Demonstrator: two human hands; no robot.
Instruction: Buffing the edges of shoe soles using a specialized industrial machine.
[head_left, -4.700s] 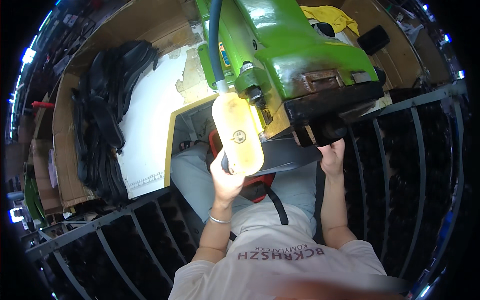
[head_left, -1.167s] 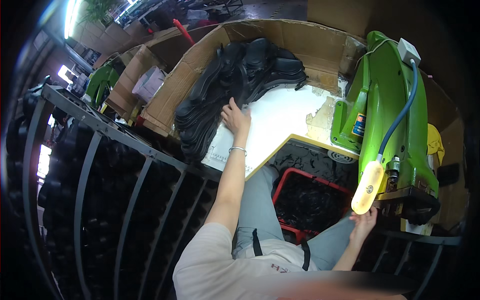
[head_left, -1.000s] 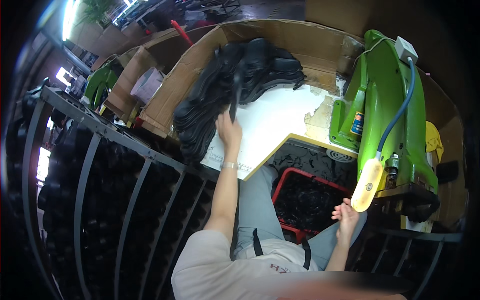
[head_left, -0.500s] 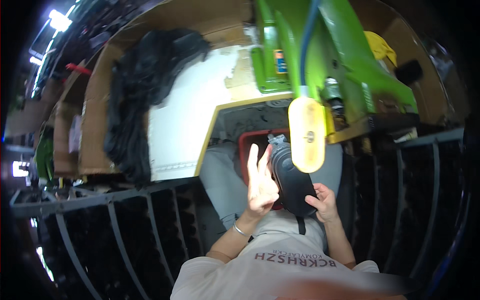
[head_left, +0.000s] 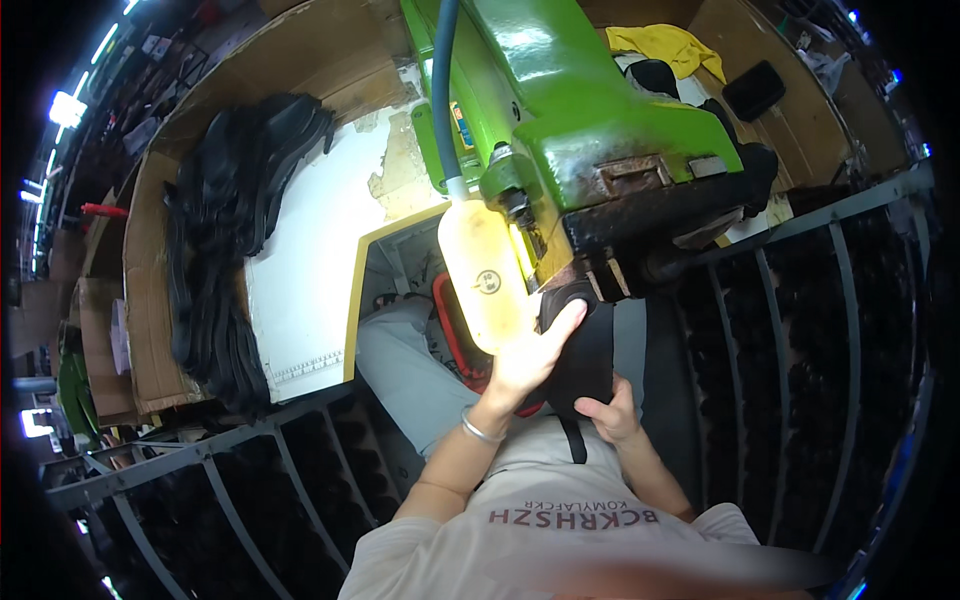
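A black sole-shaped piece (head_left: 585,355) lies lengthwise over my lap, its far end up against the head of a green machine (head_left: 600,120). My left hand (head_left: 530,362) grips its left side near that end, one digit stretched over the top and the others partly lost in lamp glare. At the near end, my right hand (head_left: 612,412) pinches the edge with the thumb on top. The far tip is hidden under the machine head. A glowing yellow lamp (head_left: 485,275) on a blue cable hangs just beyond my left hand.
Several black sole-shaped pieces (head_left: 225,220) are heaped on the white tabletop (head_left: 300,270) at left, inside cardboard walls (head_left: 150,290). A red bin (head_left: 455,335) sits below, between my legs. Yellow cloth (head_left: 670,50) lies at the far right. Metal-barred racks (head_left: 740,350) flank me.
The black piece has moved forward to the machine head. My left hand, raised with two fingers extended before, now holds its far part. The view has shifted right, closer to the machine.
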